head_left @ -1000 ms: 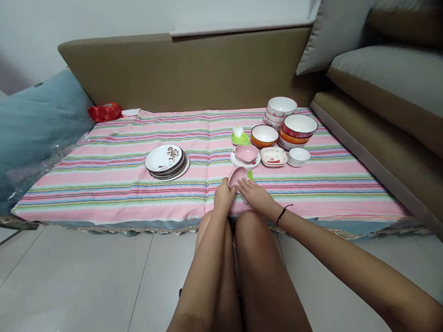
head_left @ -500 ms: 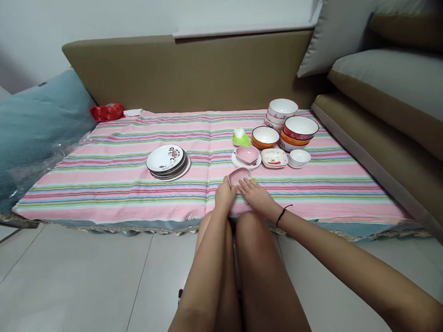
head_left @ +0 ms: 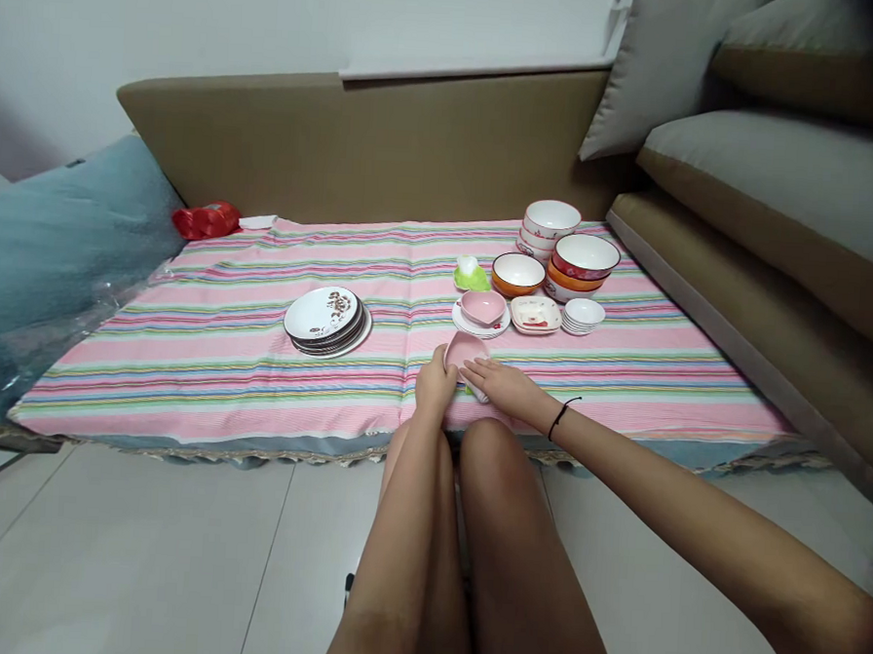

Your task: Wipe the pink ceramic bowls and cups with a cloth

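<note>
My left hand grips the left edge of a pink bowl, held tilted above the front of the striped cloth, over my knees. My right hand lies across the bowl's right side, its fingers reaching over the inside. Beneath those fingers peeks a small whitish wiping cloth with a bit of green, mostly hidden by the hand. Just beyond, a similar pink bowl rests on a few white plates. To its right sits a squarish patterned dish.
Small white bowls are stacked at the right. Behind stand an orange bowl, larger bowl stacks and a green leaf-shaped dish. Leftward is a plate stack. A red bundle lies far left; cushions rise right.
The pink bowl has tipped more upright toward me. My right hand has slid slightly down and the cloth now shows below its fingers. The view has shifted a little.
</note>
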The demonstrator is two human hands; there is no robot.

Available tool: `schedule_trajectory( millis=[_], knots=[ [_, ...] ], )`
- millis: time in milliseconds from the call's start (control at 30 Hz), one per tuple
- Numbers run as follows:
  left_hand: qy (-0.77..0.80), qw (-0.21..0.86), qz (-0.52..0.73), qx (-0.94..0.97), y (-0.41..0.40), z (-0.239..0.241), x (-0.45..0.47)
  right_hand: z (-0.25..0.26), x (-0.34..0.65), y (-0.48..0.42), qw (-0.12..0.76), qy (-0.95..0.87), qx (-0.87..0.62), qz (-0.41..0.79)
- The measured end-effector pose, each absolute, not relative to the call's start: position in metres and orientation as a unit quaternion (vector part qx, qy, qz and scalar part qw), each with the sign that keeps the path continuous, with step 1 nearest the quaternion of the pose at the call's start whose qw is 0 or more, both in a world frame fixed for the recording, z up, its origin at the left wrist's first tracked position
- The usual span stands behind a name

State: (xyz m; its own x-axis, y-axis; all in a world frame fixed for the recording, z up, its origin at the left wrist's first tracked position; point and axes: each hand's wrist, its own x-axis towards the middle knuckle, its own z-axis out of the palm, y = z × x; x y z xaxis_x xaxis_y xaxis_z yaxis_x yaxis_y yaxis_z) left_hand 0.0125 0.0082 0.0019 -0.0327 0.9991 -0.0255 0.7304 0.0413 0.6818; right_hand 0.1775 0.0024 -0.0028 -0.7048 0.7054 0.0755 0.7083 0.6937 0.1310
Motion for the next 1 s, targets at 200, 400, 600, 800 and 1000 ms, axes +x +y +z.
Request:
schedule_trajectory(
  millis=[200,400,600,800,1000],
  knots=[
    [0.671,0.281,0.277,0.628,0.005,-0.004,0.011,-0.005,0.175,0.005,0.010,-0.917,-0.394,-0.066],
    [0.654,0.267,0.288,0.647,0.007,0.000,0.012,-0.001,0.174,0.006,0.004,-0.911,-0.407,-0.070],
    [0.648,0.277,0.307,0.640,0.007,-0.002,0.014,-0.006,0.180,0.006,-0.006,-0.906,-0.418,-0.066],
    [0.629,0.278,0.316,0.654,0.005,0.000,0.011,-0.007,0.178,0.004,0.000,-0.902,-0.427,-0.065],
    [0.642,0.261,0.327,0.643,0.004,0.000,0.010,-0.011,0.169,0.000,0.009,-0.903,-0.425,-0.072]
  ],
)
